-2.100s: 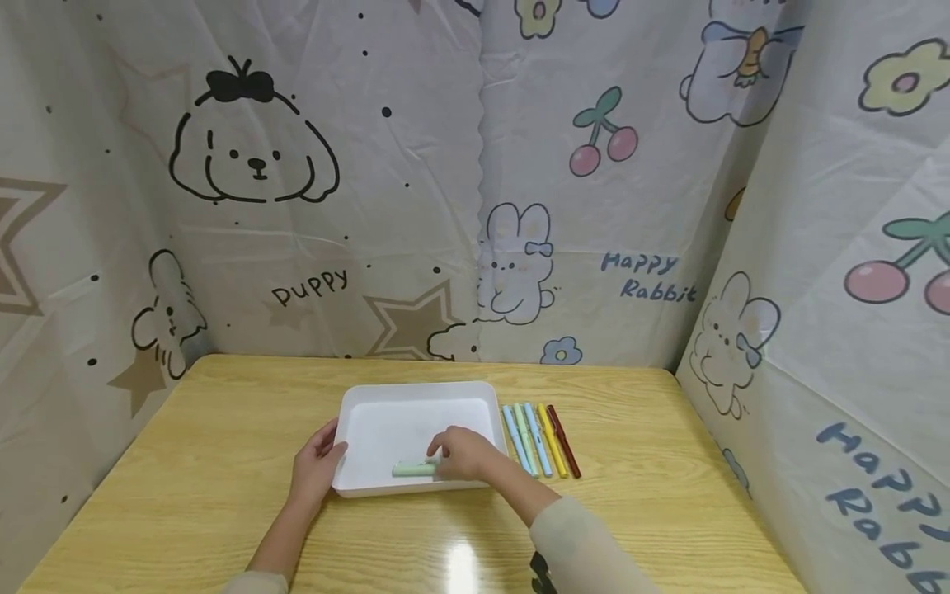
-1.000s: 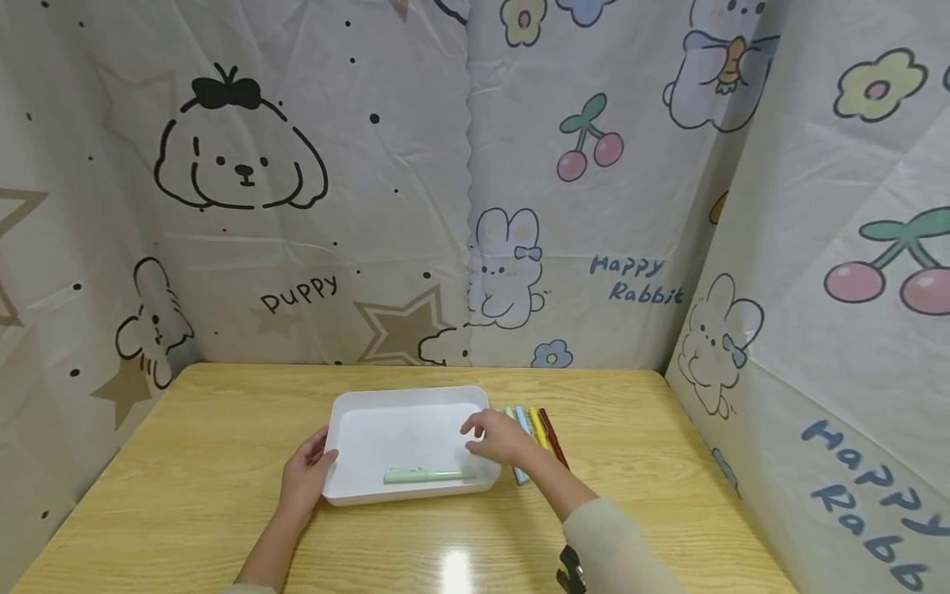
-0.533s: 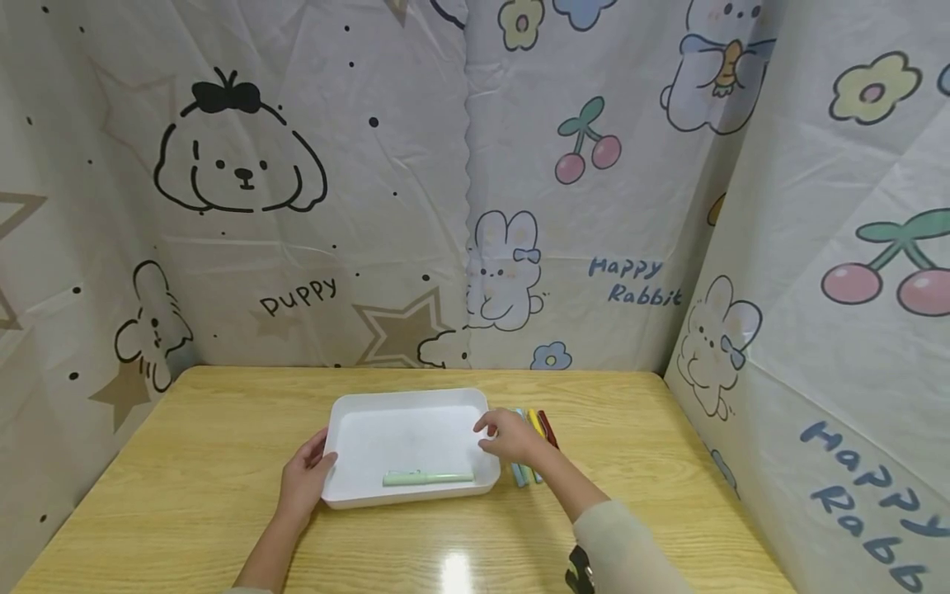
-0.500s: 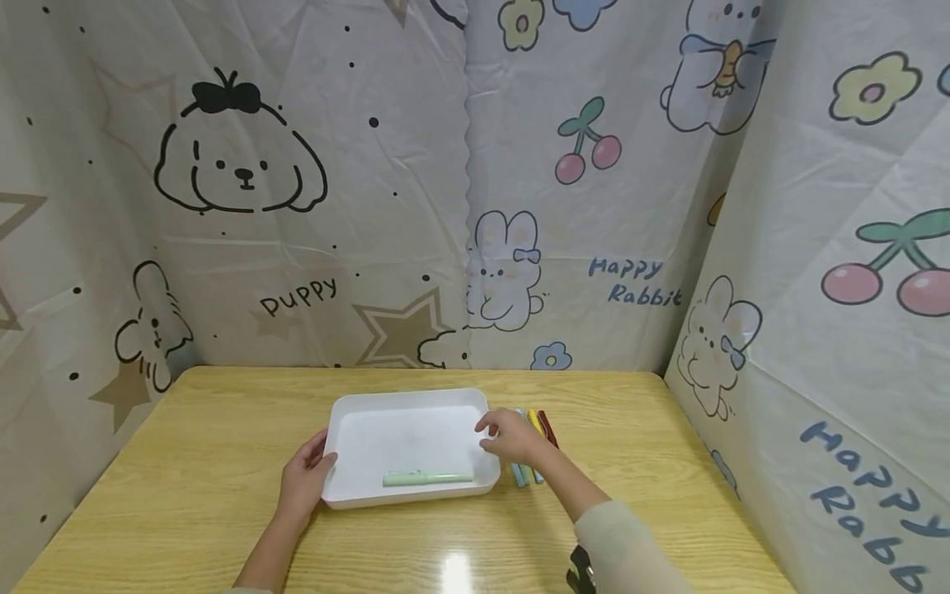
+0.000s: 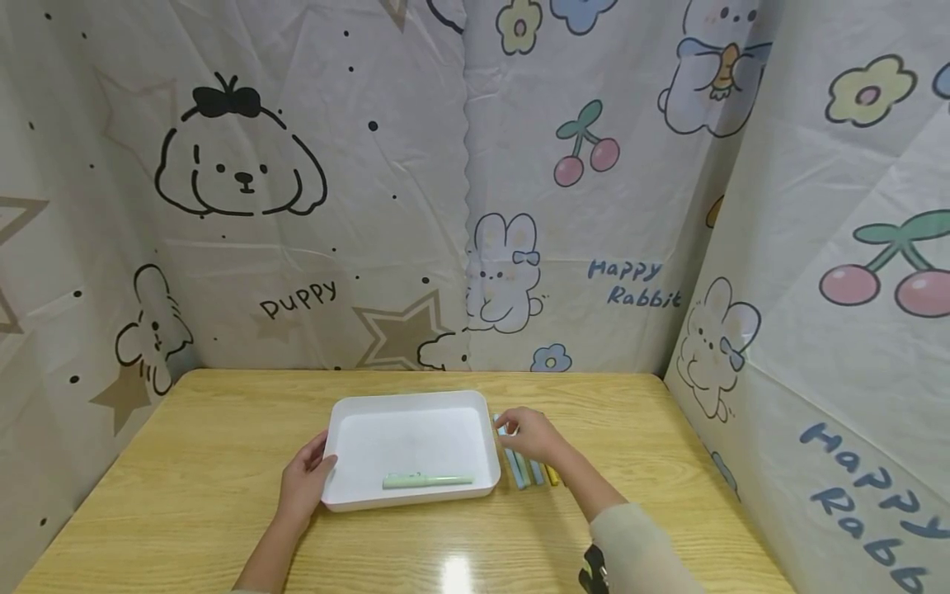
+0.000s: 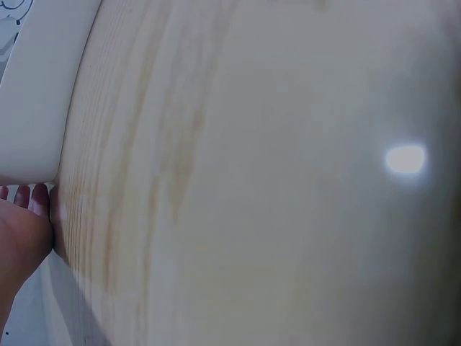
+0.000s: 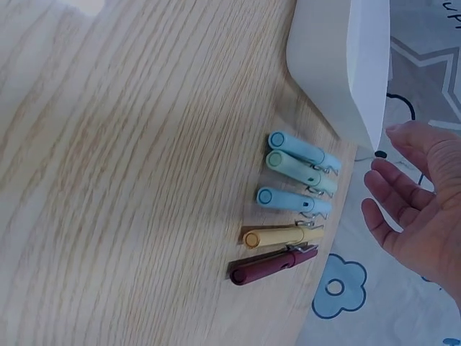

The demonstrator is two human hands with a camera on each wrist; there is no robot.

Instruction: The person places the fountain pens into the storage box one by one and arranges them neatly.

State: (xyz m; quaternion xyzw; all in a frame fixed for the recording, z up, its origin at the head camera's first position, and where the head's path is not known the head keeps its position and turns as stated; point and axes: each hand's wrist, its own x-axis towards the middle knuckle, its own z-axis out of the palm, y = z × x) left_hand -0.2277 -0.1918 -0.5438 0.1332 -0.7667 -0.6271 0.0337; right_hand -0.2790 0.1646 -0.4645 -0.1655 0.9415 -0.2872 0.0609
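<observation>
Head view, nearest first: a pale sleeve (image 5: 646,549) enters at lower right, and a patch of glare (image 5: 456,573) lies on the wooden table (image 5: 223,462). The left hand (image 5: 303,477) grips the left end of the white tray (image 5: 408,437), thumb at the rim, just as it did a second ago. Inside, a light green pen (image 5: 426,480) lies along the near wall; two seconds ago the right hand (image 5: 536,436) covered its right end. Half a second ago that hand hung over the tray's right rim — now it is past it, above the loose pens, thumb and fingers apart, holding nothing. Counting away from the tray come a light blue pen (image 7: 302,149), a pale green pen (image 7: 299,171), a second blue pen (image 7: 292,202), a yellow pen (image 7: 281,236) and a dark red pen (image 7: 272,265). Only a narrow strip of wood parts the first from the tray's wall; wider stretches run to both side edges. Beyond the tray's far rim, another strip ends at the back edge — where printed cloth (image 5: 371,239) rises.
</observation>
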